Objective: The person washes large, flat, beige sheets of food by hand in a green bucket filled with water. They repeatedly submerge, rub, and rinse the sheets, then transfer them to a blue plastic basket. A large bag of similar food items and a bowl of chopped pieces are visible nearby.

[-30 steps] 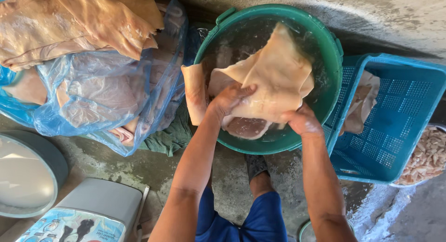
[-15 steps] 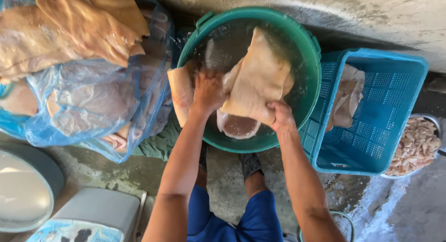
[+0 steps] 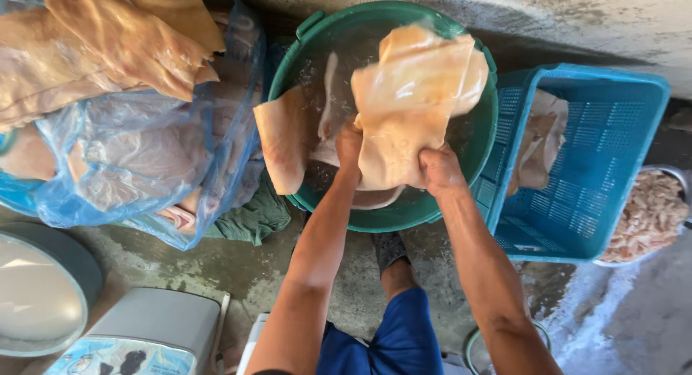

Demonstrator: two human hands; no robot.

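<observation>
Fingers of both hands hidden under the skin sheet (image 3: 411, 101); bowl (image 3: 649, 216) and bag (image 3: 108, 130) cut off by edges.

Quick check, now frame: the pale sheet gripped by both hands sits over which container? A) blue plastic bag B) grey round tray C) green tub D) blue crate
C: both the left hand and right hand clutch the pale sheet above the green tub; the blue crate stands apart to the right.

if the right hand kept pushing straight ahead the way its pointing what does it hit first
Probably the pale sheet of skin that the right hand already grips; behind it lies the green tub's far rim. Depth is unclear.
</observation>
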